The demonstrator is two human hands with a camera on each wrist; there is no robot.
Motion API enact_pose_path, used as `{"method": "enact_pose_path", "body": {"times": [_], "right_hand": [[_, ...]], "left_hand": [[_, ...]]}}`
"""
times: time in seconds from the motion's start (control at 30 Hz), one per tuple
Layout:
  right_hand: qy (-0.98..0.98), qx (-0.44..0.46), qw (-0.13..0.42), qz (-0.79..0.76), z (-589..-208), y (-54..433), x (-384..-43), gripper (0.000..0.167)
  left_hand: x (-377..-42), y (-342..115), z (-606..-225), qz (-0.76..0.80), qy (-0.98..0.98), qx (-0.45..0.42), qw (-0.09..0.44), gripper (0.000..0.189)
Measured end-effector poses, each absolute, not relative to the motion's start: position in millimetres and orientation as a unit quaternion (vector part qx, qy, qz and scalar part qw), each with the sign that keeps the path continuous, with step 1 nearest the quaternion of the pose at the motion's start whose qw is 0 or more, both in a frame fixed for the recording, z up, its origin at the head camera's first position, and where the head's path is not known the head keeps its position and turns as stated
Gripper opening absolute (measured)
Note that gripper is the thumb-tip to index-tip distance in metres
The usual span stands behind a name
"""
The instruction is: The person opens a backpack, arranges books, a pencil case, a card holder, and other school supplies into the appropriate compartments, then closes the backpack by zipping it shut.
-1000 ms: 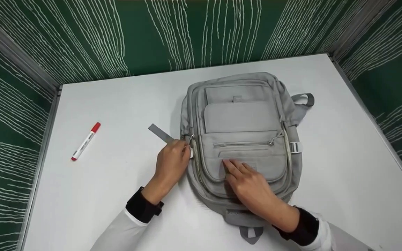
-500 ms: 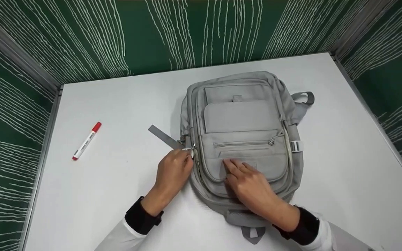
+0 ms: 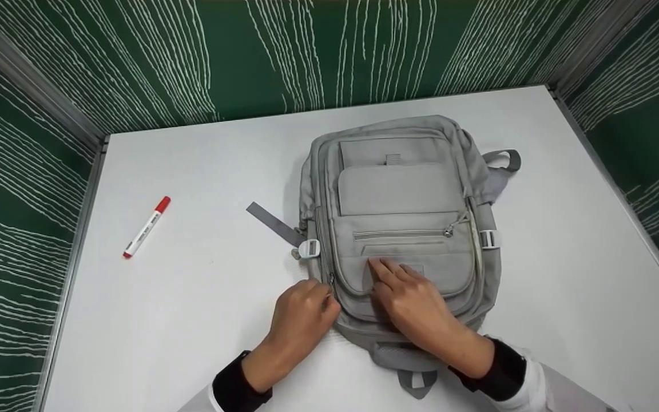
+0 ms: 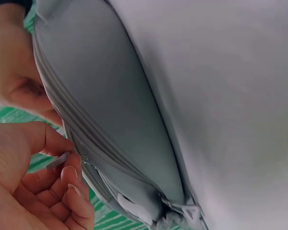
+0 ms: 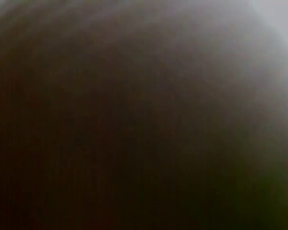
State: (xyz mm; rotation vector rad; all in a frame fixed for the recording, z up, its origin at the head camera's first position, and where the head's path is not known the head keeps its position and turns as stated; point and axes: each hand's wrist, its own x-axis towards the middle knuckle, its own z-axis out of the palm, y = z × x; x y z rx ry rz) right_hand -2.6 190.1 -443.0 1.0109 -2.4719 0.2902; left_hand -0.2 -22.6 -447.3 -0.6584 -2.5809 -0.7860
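Note:
A grey backpack [image 3: 401, 191] lies on the white table with its front side up. My left hand [image 3: 301, 315] is at its lower left edge and pinches a zipper pull [image 4: 57, 161] between thumb and forefinger, as the left wrist view shows. Above that hand the zipper track runs up the bag's left side. My right hand [image 3: 412, 300] rests on the lower front panel, fingers extended against the fabric. The right wrist view is dark and blurred, so it adds no detail.
A red-capped marker [image 3: 146, 228] lies on the table [image 3: 221, 171] to the left. A grey strap [image 3: 272, 222] and a white buckle [image 3: 309, 249] stick out from the bag's left side. Another white buckle [image 3: 490, 239] is on its right. Green panels surround the table.
My left hand has slid down the bag's left edge toward me with the zipper pull, uncovering the white buckle. My right hand has stayed in place on the front panel.

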Motion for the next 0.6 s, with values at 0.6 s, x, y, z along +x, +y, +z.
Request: {"method": "enact_pose_path", "body": {"times": [0.6], "right_hand": [[-0.896, 0.360, 0.236, 0.106, -445.9, 188.6, -3.4, 0.024]], "left_hand": [[29.8, -7.5, -446.4, -0.312, -0.915, -0.228, 0.117, 0.014]]}}
